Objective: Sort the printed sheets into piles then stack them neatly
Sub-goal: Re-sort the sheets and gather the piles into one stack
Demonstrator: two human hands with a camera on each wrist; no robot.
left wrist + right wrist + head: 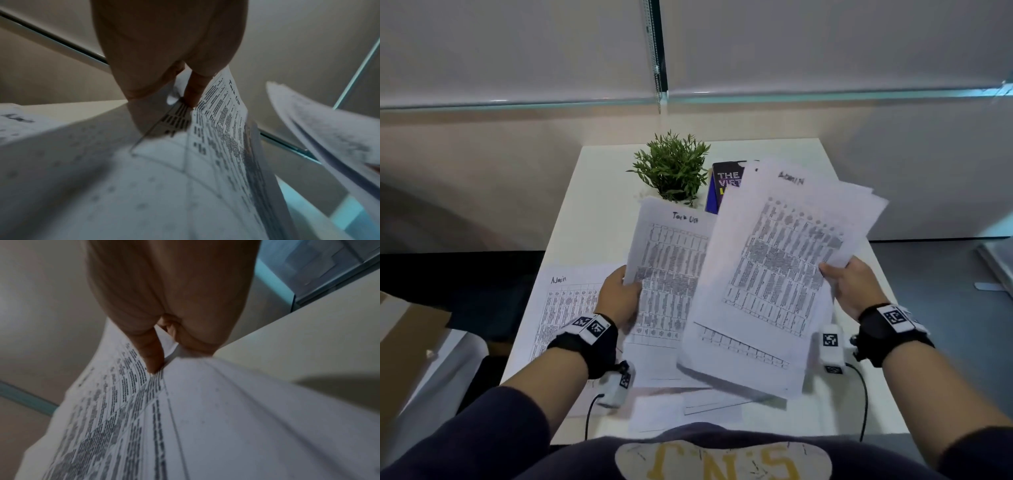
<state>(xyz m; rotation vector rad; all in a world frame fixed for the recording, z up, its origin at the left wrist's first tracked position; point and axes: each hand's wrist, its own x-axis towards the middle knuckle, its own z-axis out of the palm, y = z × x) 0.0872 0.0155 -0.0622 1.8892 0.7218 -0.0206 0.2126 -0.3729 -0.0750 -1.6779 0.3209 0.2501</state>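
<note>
My left hand (619, 294) pinches the left edge of a printed sheet headed "Task List" (671, 270), held above the table; its wrist view shows the thumb on that sheet (218, 116). My right hand (849, 281) grips the right edge of a fanned bundle of printed sheets (777, 260), the top one headed "Admin"; the thumb presses on the bundle (127, 402) in the right wrist view. One "Admin" sheet (565, 308) lies flat on the white table (592, 205) at the left, under my left wrist. Further sheets (709, 401) lie near the front edge.
A small green potted plant (671, 168) stands at the back middle of the table. A dark book (722, 188) lies beside it, partly hidden by the bundle. A cardboard box (410, 346) sits off the table's left side. Cables (863, 394) hang from both wrists.
</note>
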